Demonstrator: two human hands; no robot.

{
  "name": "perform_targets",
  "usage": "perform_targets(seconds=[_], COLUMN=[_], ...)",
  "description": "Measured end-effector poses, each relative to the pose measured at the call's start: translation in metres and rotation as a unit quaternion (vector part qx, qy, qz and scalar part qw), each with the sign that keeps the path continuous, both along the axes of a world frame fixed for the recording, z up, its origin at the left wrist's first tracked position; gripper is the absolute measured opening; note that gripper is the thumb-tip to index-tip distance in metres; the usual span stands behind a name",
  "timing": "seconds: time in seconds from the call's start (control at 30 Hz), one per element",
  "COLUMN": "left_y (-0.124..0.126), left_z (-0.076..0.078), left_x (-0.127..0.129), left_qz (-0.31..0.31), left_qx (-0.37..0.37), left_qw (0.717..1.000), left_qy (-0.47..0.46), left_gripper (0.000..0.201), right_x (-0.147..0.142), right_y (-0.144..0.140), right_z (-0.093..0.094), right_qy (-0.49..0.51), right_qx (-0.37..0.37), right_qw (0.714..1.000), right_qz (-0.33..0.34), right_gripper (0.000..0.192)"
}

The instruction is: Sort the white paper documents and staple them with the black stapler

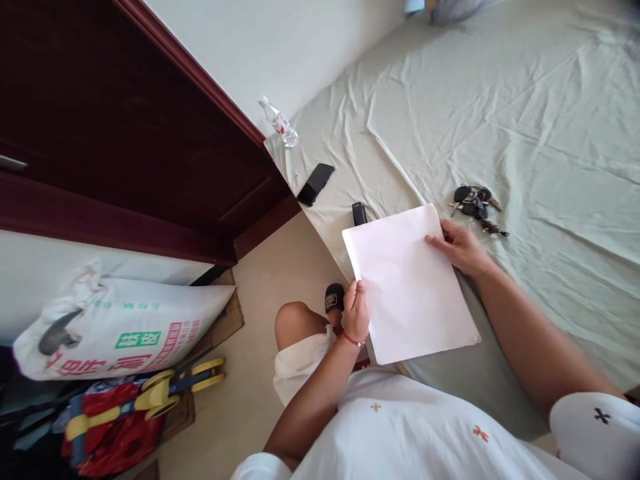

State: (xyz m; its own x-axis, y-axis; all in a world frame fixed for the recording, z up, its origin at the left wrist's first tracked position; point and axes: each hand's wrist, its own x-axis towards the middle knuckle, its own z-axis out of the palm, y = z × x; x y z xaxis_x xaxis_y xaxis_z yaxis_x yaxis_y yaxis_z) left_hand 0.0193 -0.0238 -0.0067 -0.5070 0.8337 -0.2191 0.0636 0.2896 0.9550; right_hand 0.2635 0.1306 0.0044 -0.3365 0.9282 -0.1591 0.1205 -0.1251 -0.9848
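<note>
A white sheet of paper (407, 287), perhaps more than one layer thick, is held in front of my body, over the edge of the cloth-covered surface. My left hand (357, 312) grips its left edge, fingers closed round it, with a red string bracelet at the wrist. At the upper right edge, my right hand (460, 247) pinches the paper with the thumb on top and the other fingers mostly behind. A bunch of keys (476, 203) lies just beyond my right hand. Touching or close behind the paper's top edge is a small black object (359, 213).
A black flat device (316, 184) and a clear plastic bottle (281, 123) stand along the left edge of the wrinkled pale green cloth (560, 153). On the left are a dark red door (125, 120), a printed white sack (130, 327) and a yellow-and-blue wheeled item (155, 395).
</note>
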Motion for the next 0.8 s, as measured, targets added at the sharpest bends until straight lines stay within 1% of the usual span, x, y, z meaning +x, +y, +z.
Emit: perform_targets(seconds=[0.1,0.2,0.33,0.5,0.67,0.8], left_y=[0.0031,0.0023,-0.001,-0.0021,-0.0023,-0.0028], left_z=[-0.0048,-0.0078,-0.0086,-0.0067,-0.0053,-0.0075], left_x=[0.0045,0.0066,0.006,0.0057,0.0082,0.0083], left_qz=[0.004,-0.004,-0.016,-0.028,-0.021,-0.012], left_qx=[-0.002,0.0,0.015,0.008,0.017,0.02], left_qw=[1.0,0.999,0.998,0.998,0.999,1.0], left_qy=[0.021,0.047,0.058,0.06,0.044,0.009], left_gripper=[0.066,0.063,0.06,0.056,0.055,0.05], right_x=[0.0008,0.0012,0.0009,0.0025,0.0034,0.0027], right_y=[-0.0027,-0.0034,-0.0037,-0.0044,-0.0054,-0.0063], right_z=[0.0013,0.0016,0.0005,-0.002,-0.0014,-0.0002], right_qy=[0.104,0.139,0.136,0.093,0.112,0.129], right_qx=[-0.08,-0.102,-0.093,-0.052,-0.086,-0.101], right_qw=[0.991,0.984,0.985,0.994,0.989,0.985], right_qz=[-0.032,-0.054,-0.048,-0.031,-0.036,-0.051], right_gripper=[0.049,0.047,0.047,0.049,0.047,0.044])
